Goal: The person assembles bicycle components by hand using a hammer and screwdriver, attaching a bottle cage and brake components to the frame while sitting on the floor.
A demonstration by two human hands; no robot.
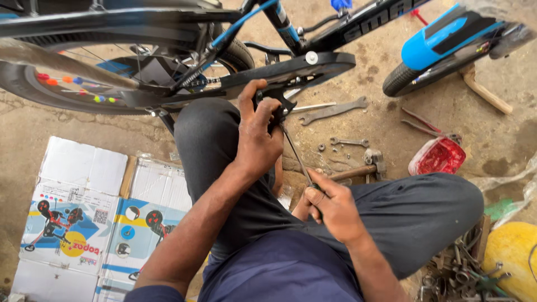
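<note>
Left hand (258,134) grips black pedal (278,100); right hand (330,210) grips screwdriver (296,156); wrench (334,111), hammer (361,166) lie near.

Left hand (258,136) grips black pedal crank (278,100) under bicycle chain guard (291,70). Right hand (331,208) holds screwdriver (296,156), tip up at crank. Wrenches (334,112), hammer (363,166) on concrete floor (358,84). Flattened cardboard box (84,218) at left.

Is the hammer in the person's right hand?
No, the right hand holds a screwdriver, while the hammer lies on the ground beside the knee.
</note>
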